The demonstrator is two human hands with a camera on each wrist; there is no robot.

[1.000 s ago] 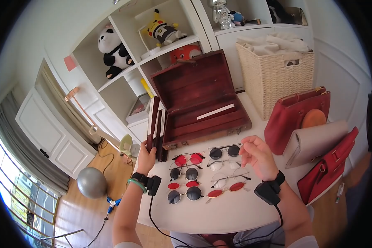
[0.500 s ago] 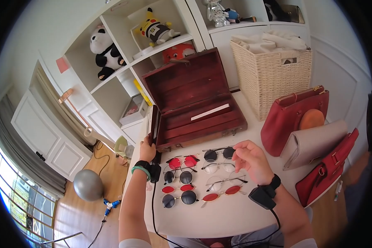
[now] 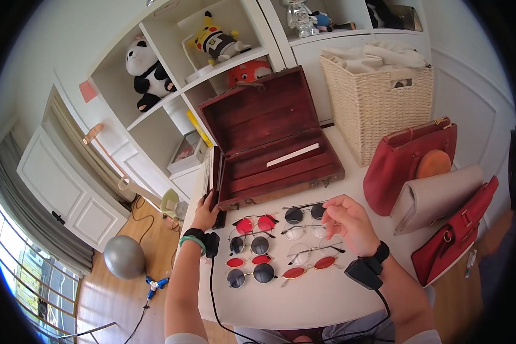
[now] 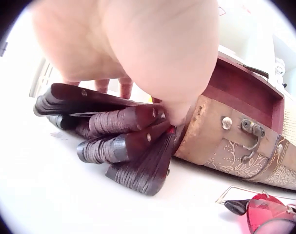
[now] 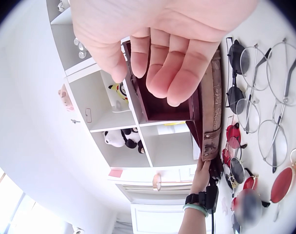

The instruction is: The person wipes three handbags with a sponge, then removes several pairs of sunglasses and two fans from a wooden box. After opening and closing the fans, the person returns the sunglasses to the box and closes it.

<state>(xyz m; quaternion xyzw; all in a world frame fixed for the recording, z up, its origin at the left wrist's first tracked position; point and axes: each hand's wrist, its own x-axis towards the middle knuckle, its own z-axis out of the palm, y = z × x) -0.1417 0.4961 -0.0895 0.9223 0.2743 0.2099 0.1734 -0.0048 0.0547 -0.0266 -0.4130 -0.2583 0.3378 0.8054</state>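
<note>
My left hand (image 3: pixel 205 215) grips the lower ends of several folding fans (image 4: pixel 126 124) with dark ribs, standing along the left side of an open red-brown case (image 3: pixel 269 129). In the left wrist view its thumb lies on the near side and fingertips show behind. A long white-edged strip (image 3: pixel 293 155) lies inside the case. My right hand (image 3: pixel 352 226), fingers loosely bent and holding nothing, hovers by the right column of eyeglasses. That column has dark sunglasses (image 3: pixel 294 215), clear glasses (image 3: pixel 299 253) and red-tinted ones (image 3: pixel 294 273). Red sunglasses (image 3: pixel 266 222) and dark round ones (image 3: pixel 264 273) form the left column.
On the right of the white table (image 3: pixel 304 304) stand a red handbag (image 3: pixel 384 172), a beige bag (image 3: pixel 436 198) and a red clutch (image 3: pixel 458 235). A woven basket (image 3: pixel 378 109) is behind. Shelves hold a plush panda (image 3: pixel 149 74). Cables hang from both wrists.
My left hand has lowered the fans to the table beside the case and drawn slightly back toward their near ends. The right hand stays near the glasses. The view has shifted slightly.
</note>
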